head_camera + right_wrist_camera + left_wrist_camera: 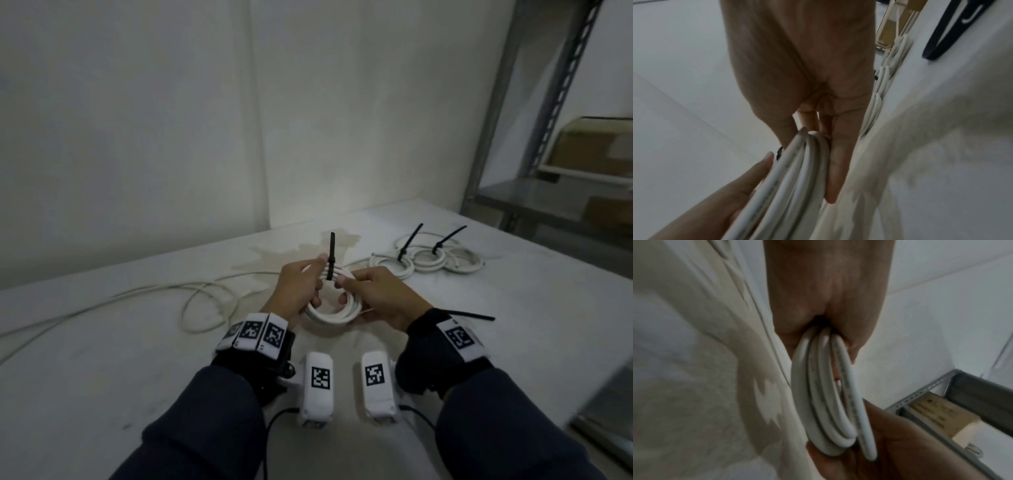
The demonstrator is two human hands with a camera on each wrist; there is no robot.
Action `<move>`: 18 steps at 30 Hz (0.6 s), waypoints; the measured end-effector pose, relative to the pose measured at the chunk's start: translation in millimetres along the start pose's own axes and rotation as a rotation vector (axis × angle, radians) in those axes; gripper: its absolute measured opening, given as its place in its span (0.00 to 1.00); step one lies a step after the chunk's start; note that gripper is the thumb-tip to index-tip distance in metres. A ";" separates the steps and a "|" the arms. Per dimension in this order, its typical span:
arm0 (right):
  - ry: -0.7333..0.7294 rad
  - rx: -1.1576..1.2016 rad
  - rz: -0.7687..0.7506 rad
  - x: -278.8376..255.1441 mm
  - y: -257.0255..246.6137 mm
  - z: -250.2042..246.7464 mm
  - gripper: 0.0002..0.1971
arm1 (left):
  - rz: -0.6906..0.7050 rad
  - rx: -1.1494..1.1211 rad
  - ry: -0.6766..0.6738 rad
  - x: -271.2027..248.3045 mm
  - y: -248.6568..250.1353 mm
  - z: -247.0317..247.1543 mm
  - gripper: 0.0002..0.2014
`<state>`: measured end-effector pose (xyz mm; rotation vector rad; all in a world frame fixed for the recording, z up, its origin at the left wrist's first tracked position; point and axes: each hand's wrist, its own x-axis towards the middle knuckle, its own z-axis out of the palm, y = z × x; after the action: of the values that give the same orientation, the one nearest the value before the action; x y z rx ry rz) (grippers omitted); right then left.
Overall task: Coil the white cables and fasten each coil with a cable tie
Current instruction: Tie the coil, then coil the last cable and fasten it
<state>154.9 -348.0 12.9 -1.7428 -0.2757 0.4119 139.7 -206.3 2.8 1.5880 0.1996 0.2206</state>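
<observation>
A white cable coil (331, 310) is held above the table between both hands. A black cable tie (331, 263) wraps its top, its tail pointing straight up. My left hand (306, 282) grips the coil's left side, fingertips by the tie. My right hand (359, 291) grips the right side, thumb and forefinger pinching the strands beside the tie. In the left wrist view the coil (828, 402) runs out of my left palm (824, 288). In the right wrist view my right hand's fingers (838, 162) curl round the coil (793, 178), with a glimpse of the tie (779, 152).
Several tied coils (424, 258) lie at the back right, their tie tails sticking up. A loose white cable (205, 298) trails across the table's left side. A spare black cable tie (472, 316) lies right of my right wrist. A metal shelf (548, 192) stands at the far right.
</observation>
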 end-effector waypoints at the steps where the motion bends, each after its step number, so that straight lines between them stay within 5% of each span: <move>1: 0.029 0.003 0.007 4.3 1.3 -7.9 0.10 | 0.001 0.051 -0.023 8.6 0.6 7.8 0.18; 5: 0.229 0.076 0.029 22.3 9.3 -39.2 0.11 | 0.093 0.574 -0.066 54.1 -10.4 13.2 0.24; 9: 0.360 0.101 0.074 39.3 23.6 -64.3 0.14 | 0.044 1.110 -0.181 85.1 -29.1 -2.2 0.22; 13: 0.348 0.161 0.149 54.8 27.4 -64.4 0.10 | 0.053 0.967 -0.073 90.0 -30.2 -12.9 0.04; 18: 0.379 0.192 0.172 77.8 23.0 -59.7 0.04 | -0.080 0.947 0.276 91.8 -21.0 -47.5 0.14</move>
<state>249.5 -374.7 -8.8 -1.6219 0.1814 0.2150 215.9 -135.8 -15.4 2.4776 0.6501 0.3053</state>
